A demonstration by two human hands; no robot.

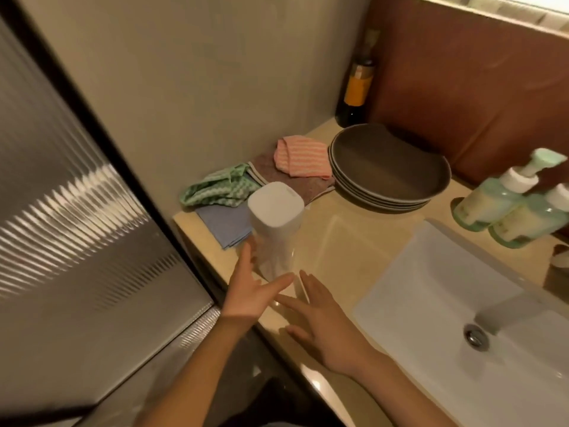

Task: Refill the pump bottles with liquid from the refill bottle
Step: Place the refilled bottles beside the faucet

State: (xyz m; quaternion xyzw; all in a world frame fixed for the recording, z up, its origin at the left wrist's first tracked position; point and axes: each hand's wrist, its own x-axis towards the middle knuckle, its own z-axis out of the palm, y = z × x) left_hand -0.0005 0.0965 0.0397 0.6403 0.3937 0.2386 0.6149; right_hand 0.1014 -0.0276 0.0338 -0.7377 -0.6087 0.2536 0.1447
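Refill bottle (275,220): white, upright on the surface (348,241) near its front left edge, just in front of the cloths (246,183).
Left hand (249,291): released, fingers straight, at the bottle's lower side; contact unclear.
Right hand (323,328): released, fingers spread, just beside the base.
Pump bottles (483,201): two, green, far right beside the sink (431,288).
Plates (388,167): stacked behind.

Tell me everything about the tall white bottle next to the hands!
The tall white plastic-looking refill bottle has a flat, rounded-square top and a blurred lower body. It stands upright on the beige counter, before the coloured cloths. The open left hand seems to touch its lower side; the right hand hovers near.
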